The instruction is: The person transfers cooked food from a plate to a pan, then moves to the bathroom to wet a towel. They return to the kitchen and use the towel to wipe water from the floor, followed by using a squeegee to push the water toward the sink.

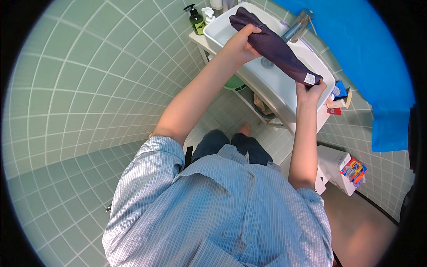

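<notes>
A dark purple cloth (275,50), folded or bunched lengthwise, is stretched between my hands above the white ceramic sink (263,78). My left hand (245,45) grips it near its upper end, thumb on top and fingers underneath. At the lower end, my right hand (310,89) pinches the cloth's narrow tip beside a white sewn-in label (309,79) that bears writing. Behind the cloth, the chrome faucet (298,25) is partly hidden. Below the cloth, the metal drain (267,62) shows in the basin.
A green pump bottle (196,21) and a white pump bottle (209,16) stand left of the sink. Small boxes and tubes (337,104) lie at its right end. Under it are a green basin (235,82) and a dark bin (262,108). A detergent packet (354,169) rests on the toilet tank (332,158).
</notes>
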Demonstrator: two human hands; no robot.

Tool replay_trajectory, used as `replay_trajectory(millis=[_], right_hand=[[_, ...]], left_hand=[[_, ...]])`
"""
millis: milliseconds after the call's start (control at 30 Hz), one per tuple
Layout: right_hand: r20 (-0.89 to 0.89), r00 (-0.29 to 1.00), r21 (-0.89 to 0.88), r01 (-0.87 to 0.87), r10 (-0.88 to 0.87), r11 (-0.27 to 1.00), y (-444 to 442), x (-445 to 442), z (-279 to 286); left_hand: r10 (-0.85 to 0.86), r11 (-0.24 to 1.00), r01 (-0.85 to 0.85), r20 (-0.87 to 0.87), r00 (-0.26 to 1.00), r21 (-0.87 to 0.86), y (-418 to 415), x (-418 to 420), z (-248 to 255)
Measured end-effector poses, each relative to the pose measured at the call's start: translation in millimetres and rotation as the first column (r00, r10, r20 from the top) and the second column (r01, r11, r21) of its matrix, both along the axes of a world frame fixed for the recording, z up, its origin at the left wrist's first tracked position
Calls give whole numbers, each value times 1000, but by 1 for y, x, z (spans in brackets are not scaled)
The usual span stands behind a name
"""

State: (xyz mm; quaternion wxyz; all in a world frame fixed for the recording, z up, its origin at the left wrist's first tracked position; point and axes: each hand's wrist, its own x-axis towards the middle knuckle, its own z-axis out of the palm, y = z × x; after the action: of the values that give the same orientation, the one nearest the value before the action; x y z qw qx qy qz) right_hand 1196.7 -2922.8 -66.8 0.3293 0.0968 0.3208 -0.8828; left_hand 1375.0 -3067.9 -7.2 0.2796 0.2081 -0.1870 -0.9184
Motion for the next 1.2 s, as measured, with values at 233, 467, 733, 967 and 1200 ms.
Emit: replay_trajectory(millis=[233,467,733,967,1200], right_hand=[[166,982,110,-108,89,988,-26,-71,-53],[228,966,295,50,-121,954,-38,-107,-54],[-178,926,229,368,-333,901,-13,-101,-7],[-591,705,81,535,-392,841,-12,-76,75],[-937,348,15,-69,38,997,-40,-20,136]], left_hand=[[-156,935,123,-76,985,-332,-13,-21,-18],[-426,178,445,339,839,-878,-63,-34,-31],[-283,-332,85,185,941,-940,-68,-56,-79],[-836,6,897,490,247,-441,-57,-56,-60],[-947,183,853,-146,287,489,-18,-98,-61]])
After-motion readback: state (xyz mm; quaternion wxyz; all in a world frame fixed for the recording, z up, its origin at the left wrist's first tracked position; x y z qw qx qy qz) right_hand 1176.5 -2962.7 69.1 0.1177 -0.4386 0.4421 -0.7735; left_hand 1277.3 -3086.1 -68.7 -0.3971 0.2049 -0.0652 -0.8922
